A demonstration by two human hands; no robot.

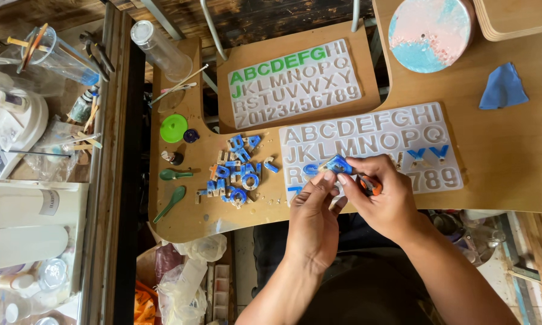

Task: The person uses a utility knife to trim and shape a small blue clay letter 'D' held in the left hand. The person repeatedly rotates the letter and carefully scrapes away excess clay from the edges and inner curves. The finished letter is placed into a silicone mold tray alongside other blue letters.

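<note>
Both hands' fingers (pixel 337 179), pinching blue letter (pixel 338 164)

blue resin letter (pixel 338 164), white letter mould (pixel 373 129)

- Two white letter moulds (pixel 295 84) lie flat, one behind the other (pixel 397 135).
- Two green spoons (pixel 176 174) sit at the worktop's (pixel 511 162) left end.
- One green lid (pixel 173 128).
- One blue cloth scrap (pixel 502 87).
- One round pink-and-blue disc (pixel 428 33).
- One heap of blue cast letters (pixel 238 171), too jumbled to count.
- Two hands, left hand (pixel 312 207) and right hand (pixel 384 195).
</note>
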